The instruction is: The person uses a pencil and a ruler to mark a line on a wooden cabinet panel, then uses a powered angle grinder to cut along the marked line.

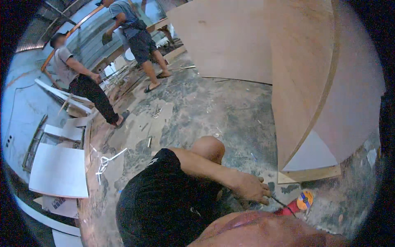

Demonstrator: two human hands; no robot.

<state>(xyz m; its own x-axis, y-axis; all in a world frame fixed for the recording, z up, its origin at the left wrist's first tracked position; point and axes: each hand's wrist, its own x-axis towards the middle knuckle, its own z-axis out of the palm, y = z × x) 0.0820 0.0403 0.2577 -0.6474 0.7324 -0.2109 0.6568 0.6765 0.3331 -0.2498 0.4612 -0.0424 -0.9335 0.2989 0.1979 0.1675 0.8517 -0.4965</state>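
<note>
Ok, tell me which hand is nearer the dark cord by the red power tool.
Left, of what shows: the left hand has its fingertips at the dark cord; the right hand isn't visible.

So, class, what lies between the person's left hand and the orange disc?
In the head view, a dark cord and part of a red object lie between the left hand and the orange disc.

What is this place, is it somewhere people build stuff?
It's probably a woodworking workshop. There are tall wooden panels standing on the right, a white board over on the left, and thin white scraps scattered on the stained floor.
</note>
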